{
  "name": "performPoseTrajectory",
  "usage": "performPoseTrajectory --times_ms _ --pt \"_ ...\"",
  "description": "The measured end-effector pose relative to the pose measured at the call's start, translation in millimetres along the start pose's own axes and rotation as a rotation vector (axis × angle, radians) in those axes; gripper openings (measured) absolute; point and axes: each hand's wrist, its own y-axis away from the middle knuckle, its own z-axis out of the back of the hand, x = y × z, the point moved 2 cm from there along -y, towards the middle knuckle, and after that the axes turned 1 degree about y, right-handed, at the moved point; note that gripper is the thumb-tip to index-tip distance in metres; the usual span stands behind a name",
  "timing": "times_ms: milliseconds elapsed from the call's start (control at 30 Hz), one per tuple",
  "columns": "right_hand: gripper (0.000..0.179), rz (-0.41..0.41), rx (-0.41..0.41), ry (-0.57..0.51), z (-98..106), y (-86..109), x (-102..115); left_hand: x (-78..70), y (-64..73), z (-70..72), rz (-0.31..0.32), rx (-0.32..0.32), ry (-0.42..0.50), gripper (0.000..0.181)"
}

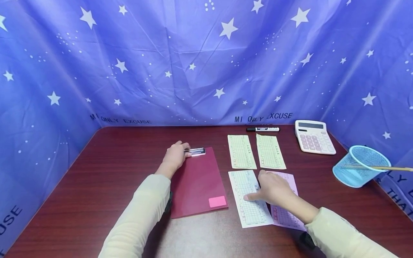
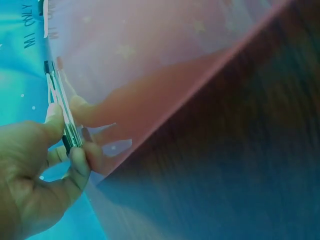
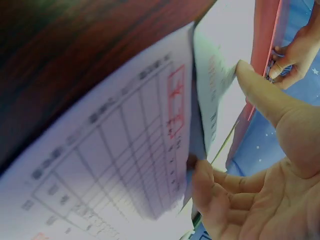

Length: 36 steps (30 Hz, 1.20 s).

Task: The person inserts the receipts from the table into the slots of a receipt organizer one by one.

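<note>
My left hand (image 1: 175, 156) grips the metal clip (image 1: 195, 152) at the top of a maroon clipboard (image 1: 200, 182) lying on the table. In the left wrist view, thumb and fingers pinch that clip (image 2: 65, 112), mirrored in the glossy board. My right hand (image 1: 275, 188) is over two printed forms, one white (image 1: 246, 191) and one pink (image 1: 287, 216). Its thumb is on the white form, and its curled fingers are at that form's right edge. In the right wrist view the white form's edge (image 3: 207, 82) bends up beside the pink form (image 3: 120, 140).
Two yellow-green slips (image 1: 242, 152) (image 1: 271, 152) lie behind the forms, with a black-and-white marker (image 1: 262, 129) beyond. A white calculator (image 1: 314, 138) and a blue mesh pen cup (image 1: 358, 168) holding a pencil stand at right. A pink sticky note (image 1: 217, 201) marks the clipboard's lower corner.
</note>
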Motion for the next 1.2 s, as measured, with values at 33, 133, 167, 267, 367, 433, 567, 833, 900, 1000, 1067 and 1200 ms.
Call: performPoseTrajectory --times_ms 33,133,167,267,367,433,567,833,900,1000,1067,1200 --pt "0.076 0.007 -0.002 -0.01 0 -1.0 1 0.0 0.1 0.9 -0.003 -0.002 0.001 0.019" --pt "0.089 0.014 -0.008 -0.039 1 -3.6 5 -0.8 -0.1 3.3 -0.007 0.002 0.007 0.018" --pt "0.087 0.012 -0.007 -0.05 1 -4.5 6 -1.2 -0.4 4.0 -0.008 0.006 0.009 0.018" --pt "0.076 -0.006 0.004 -0.086 1 -5.8 9 -2.3 -1.1 6.0 0.001 0.027 0.011 0.018" --pt "0.07 -0.03 0.021 -0.125 -1 -6.7 9 -2.3 -1.3 8.4 0.016 0.05 0.011 0.019" --pt "0.073 -0.04 0.025 -0.147 -2 -6.9 9 -1.7 -1.5 9.5 0.026 0.068 0.012 0.019" --pt "0.08 -0.036 0.002 -0.206 -4 -5.6 7 -1.0 -2.5 9.8 0.029 0.095 0.017 0.017" --pt "0.087 0.038 -0.021 -0.369 -7 -4.1 2 0.3 -0.5 9.1 0.054 0.127 0.05 0.02" --pt "0.086 0.059 -0.003 -0.403 -5 -2.8 -2 0.9 -0.8 7.7 0.058 0.132 0.057 0.022" --pt "0.085 0.077 0.026 -0.442 -1 -0.4 -9 1.6 -1.4 5.9 0.062 0.135 0.059 0.022" --pt "0.084 0.086 0.044 -0.477 1 0.8 -14 2.3 -1.8 4.9 0.059 0.131 0.054 0.021" --pt "0.076 0.104 0.065 -0.555 1 2.3 -22 3.8 -1.5 3.4 0.05 0.113 0.045 0.02"
